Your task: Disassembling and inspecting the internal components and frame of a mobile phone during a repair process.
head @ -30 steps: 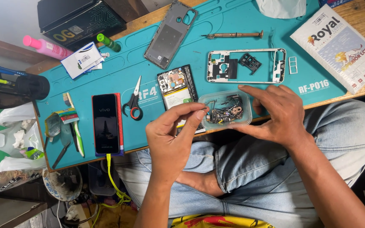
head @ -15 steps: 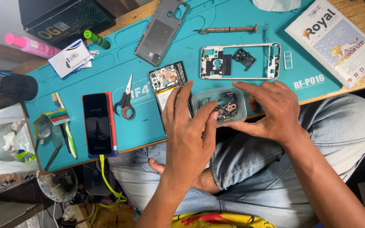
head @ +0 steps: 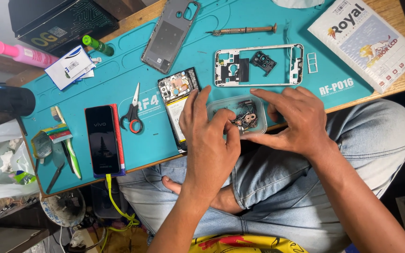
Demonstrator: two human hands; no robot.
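Clear parts tub (head: 221,107) btwn fingers (head: 233,125)

- Bare teal mat (head: 118,82) between scissors (head: 131,112) and white card (head: 69,67) — open passage.
- Clear tray (head: 221,105) hemmed in: opened phone (head: 178,100) at left, white frame (head: 258,65) just above.
- Screwdriver (head: 242,30) across the far strip.
- Charging phone (head: 102,139) blocking the near-left edge.

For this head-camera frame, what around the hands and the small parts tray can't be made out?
- Head view: whether the left hand pinches a part; its own fingers cover the spot.
- The clear parts tray: contents too small and tangled to identify.
- The opened phone: its lower right side is hidden under the left hand.
- The right hand hides the tray's right wall.
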